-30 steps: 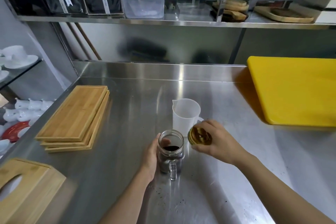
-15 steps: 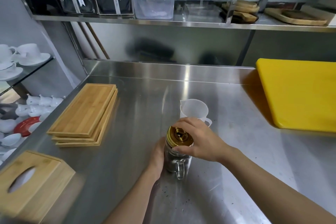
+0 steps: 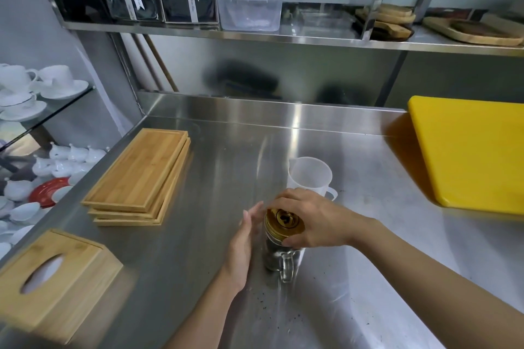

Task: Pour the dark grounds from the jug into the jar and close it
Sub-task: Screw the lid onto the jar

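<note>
A glass jar (image 3: 273, 256) with a handle stands on the steel counter, dark grounds inside it. A gold lid (image 3: 284, 221) sits on its mouth. My right hand (image 3: 314, 219) grips the lid's rim from above. My left hand (image 3: 243, 244) is at the jar's left side with its fingers straight and spread; whether it still touches the glass I cannot tell. Just behind the jar stands the translucent white jug (image 3: 307, 177), upright and looking empty.
Stacked bamboo trays (image 3: 139, 176) lie to the left, a wooden tissue box (image 3: 48, 278) at the near left, a yellow cutting board (image 3: 470, 150) at the right. Specks of grounds (image 3: 272, 312) dot the counter in front of the jar. White cups fill side shelves.
The lid went from beside the open jar onto its mouth. My left hand, wrapped around the jar before, has opened its fingers. The view has shifted a little.
</note>
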Action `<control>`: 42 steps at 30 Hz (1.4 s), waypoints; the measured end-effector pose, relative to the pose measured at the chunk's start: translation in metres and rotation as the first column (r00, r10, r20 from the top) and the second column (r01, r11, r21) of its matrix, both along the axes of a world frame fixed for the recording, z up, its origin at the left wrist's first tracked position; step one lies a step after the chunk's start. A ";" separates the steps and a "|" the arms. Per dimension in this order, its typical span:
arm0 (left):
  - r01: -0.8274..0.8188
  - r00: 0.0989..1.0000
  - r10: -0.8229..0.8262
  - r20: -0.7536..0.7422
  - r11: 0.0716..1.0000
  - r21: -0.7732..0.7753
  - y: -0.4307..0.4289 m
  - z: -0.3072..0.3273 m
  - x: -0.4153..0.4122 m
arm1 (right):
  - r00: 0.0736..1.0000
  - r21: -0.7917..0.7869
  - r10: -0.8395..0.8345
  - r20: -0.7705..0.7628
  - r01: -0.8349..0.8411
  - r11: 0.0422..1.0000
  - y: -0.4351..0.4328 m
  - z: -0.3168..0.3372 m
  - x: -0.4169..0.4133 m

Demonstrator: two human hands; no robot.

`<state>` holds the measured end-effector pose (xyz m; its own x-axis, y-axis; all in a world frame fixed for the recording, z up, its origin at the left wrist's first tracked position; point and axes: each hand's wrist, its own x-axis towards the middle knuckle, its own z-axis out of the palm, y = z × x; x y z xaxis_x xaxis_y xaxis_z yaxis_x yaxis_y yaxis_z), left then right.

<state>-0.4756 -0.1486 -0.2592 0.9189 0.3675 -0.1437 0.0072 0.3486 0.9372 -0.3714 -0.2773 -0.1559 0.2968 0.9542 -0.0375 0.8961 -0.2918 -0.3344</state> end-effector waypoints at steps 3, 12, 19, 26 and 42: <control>0.121 0.993 -0.117 -0.031 0.975 0.188 0.001 0.002 -0.012 | 1.000 -0.005 0.017 -0.010 -0.017 1.000 0.000 0.003 0.000; 0.155 0.982 -0.059 -0.178 0.791 0.592 -0.028 0.007 -0.007 | 0.990 -0.098 0.121 0.077 -0.114 0.989 0.004 0.009 0.002; 0.116 0.988 -0.019 -0.155 0.754 0.646 -0.027 0.002 -0.006 | 0.984 -0.150 0.152 0.088 -0.138 0.979 0.008 0.011 0.002; 0.069 0.992 0.015 -0.123 0.754 0.653 -0.027 0.000 -0.005 | 0.988 -0.205 0.123 0.094 -0.102 0.973 0.013 0.013 0.005; 0.043 0.988 0.075 -0.132 0.697 0.716 -0.027 -0.003 -0.003 | 0.963 -0.330 0.142 0.229 -0.060 0.942 0.018 0.020 -0.004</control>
<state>-0.4787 -0.1755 -0.2626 0.9028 0.4278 0.0433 0.1589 -0.4254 0.8910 -0.3752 -0.2589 -0.1361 0.2384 0.9295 -0.2815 0.9683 -0.2496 -0.0041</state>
